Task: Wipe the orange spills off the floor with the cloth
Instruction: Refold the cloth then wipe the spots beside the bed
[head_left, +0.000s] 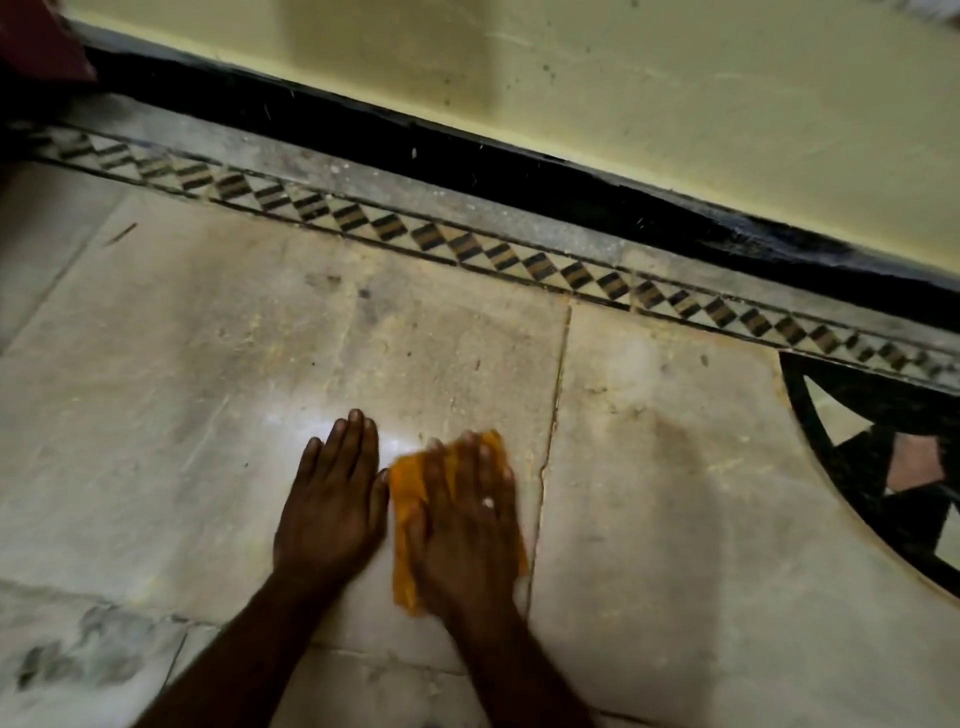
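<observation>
My right hand (470, 514) lies flat on an orange cloth (404, 493), pressing it against the pale stone floor (208, 395); the hand is slightly blurred. Most of the cloth is hidden under the palm, with orange edges showing at the fingertips and left side. My left hand (332, 493) rests flat on the floor just left of the cloth, fingers together, holding nothing. A faint yellowish tint shows on the tiles around the hands; no distinct orange spill stands out.
A patterned diamond border strip (467, 244) runs diagonally beyond the hands, then a black skirting (519, 171) and a yellow wall (675, 93). A dark curved floor inlay (857, 467) sits at the right. A tile joint (550, 415) runs just right of the cloth.
</observation>
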